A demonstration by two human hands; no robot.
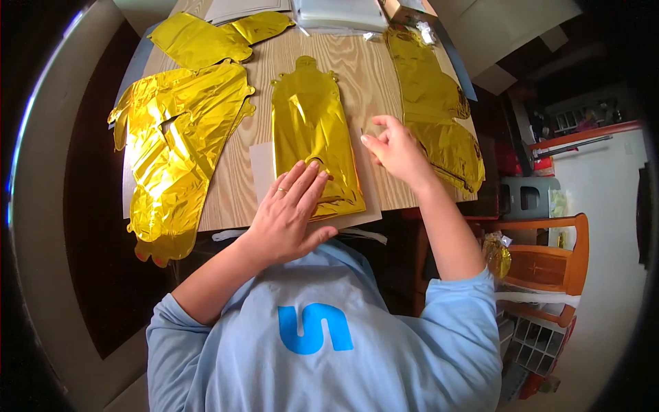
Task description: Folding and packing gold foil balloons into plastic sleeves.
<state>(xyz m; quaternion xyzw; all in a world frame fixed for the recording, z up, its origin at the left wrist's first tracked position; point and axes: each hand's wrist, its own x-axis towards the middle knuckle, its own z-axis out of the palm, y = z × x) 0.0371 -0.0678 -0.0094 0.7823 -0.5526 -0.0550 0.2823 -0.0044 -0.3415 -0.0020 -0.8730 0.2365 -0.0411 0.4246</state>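
A flat, deflated gold foil balloon [312, 117] lies lengthwise in front of me, its narrow tab at the far end and small round tabs near its top corners. Its near part rests over a piece of cardboard [371, 206]. My left hand [292, 209] is laid on the near half of the foil, fingers stretched out, with a ring on one finger. Just right of the foil, my right hand [397, 152] is raised with bent fingers, thumb and forefinger apart. I see nothing held in it, though a tiny dark speck shows by the thumb tip.
More gold foil balloons [182, 137] are spread at the left, overhanging the near edge of the wooden table [360, 69]. A gold foil stack [436, 117] lies at the right. Clear plastic bags [340, 14] and a cardboard box [408, 10] stand at the back. A wooden chair [575, 261] is at the right.
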